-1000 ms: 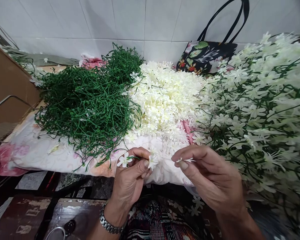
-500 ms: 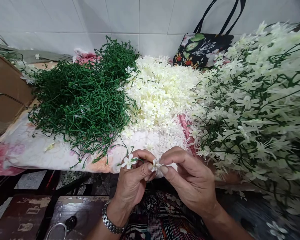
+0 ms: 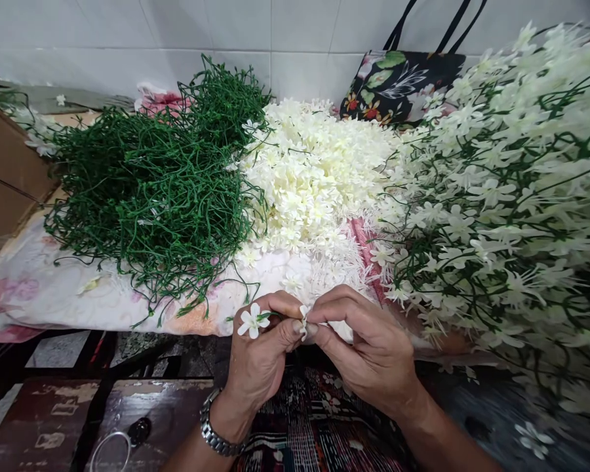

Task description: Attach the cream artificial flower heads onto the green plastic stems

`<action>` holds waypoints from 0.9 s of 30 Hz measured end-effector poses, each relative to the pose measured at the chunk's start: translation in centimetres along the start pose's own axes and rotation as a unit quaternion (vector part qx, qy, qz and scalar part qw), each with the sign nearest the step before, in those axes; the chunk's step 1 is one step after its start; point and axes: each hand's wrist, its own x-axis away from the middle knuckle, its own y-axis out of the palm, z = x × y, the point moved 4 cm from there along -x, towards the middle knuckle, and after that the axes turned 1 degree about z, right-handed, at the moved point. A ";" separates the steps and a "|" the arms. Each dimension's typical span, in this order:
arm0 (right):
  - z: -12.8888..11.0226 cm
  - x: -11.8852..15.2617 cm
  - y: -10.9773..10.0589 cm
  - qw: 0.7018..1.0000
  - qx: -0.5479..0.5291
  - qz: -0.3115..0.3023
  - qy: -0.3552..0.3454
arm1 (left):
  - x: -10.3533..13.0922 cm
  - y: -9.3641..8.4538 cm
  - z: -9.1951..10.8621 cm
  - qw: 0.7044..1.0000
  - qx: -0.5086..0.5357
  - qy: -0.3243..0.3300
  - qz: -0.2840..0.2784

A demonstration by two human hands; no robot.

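Between thumb and forefinger, my left hand (image 3: 265, 354) pinches a green artificial flower stem. One white flower (image 3: 253, 320) on it faces out at the left of that hand. A second white flower (image 3: 303, 321) sits at my left fingertips, and my right hand (image 3: 361, 347) pinches at its centre from the other side. Both hands are closed, with their fingertips nearly touching. Just beyond them lie a heap of loose white petals (image 3: 319, 177) and, to the left, a tangled pile of green stems (image 3: 167, 183).
A big mass of assembled white flowers (image 3: 496, 210) rises on the right. A black floral bag (image 3: 398, 85) leans against the tiled wall (image 3: 240, 39). At far left stands a brown cardboard box (image 3: 10, 177). Floral cloth (image 3: 103, 308) covers the work surface; a brown wooden stool (image 3: 152, 406) is below it.
My right fingertips have closed in on the flower at my left fingertips, and the gap between the hands is smaller. The view has shifted slightly.
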 end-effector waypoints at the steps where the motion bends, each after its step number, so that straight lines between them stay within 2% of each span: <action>1: -0.1 0.1 -0.3 1.000 0.009 -0.014 -0.001 | 0.0 0.0 0.0 1.000 0.005 -0.004 0.004; 3: -0.1 0.4 -1.5 0.998 0.046 -0.032 -0.003 | 0.0 0.1 0.1 1.000 0.012 -0.005 0.014; 6: -0.4 1.8 -4.4 0.989 0.146 -0.019 -0.002 | -0.1 0.1 0.5 1.000 0.003 0.010 0.025; 7: -0.4 2.5 -5.2 0.983 0.179 -0.033 0.004 | -0.1 0.1 0.6 1.000 -0.002 0.013 0.025; 10: -0.4 5.5 -6.3 0.959 0.230 -0.160 0.038 | 0.0 0.0 0.9 1.000 -0.014 0.016 0.022; 11: -0.1 6.8 -6.3 0.945 0.244 -0.209 0.059 | 0.0 0.0 0.9 1.000 -0.015 0.016 0.019; 14: 2.3 11.3 -5.3 0.866 0.288 -0.359 0.193 | 0.2 0.1 0.9 1.000 -0.020 0.016 0.008; 16: 4.6 14.4 -4.5 0.805 0.327 -0.408 0.281 | 0.4 0.2 0.8 1.000 -0.021 0.015 0.001; 17: 5.8 15.6 -4.2 0.786 0.344 -0.408 0.311 | 0.4 0.3 0.8 1.000 -0.021 0.015 -0.004; 20: 7.8 17.1 -3.1 0.823 0.339 -0.363 0.277 | 0.6 0.5 0.7 1.000 -0.024 0.011 -0.014; 22: 7.8 16.7 -3.2 0.843 0.334 -0.342 0.247 | 0.7 0.6 0.8 1.000 -0.028 0.008 -0.011; 24: 6.4 15.5 -3.9 0.863 0.328 -0.317 0.219 | 0.7 0.6 0.9 0.999 -0.032 0.007 -0.003; 25: 5.0 14.6 -4.4 0.893 0.291 -0.292 0.183 | 0.7 0.6 1.0 0.999 -0.035 0.009 0.000; 27: 1.8 12.8 -6.3 0.949 0.239 -0.162 0.126 | 0.6 0.7 1.1 0.999 -0.043 0.011 0.003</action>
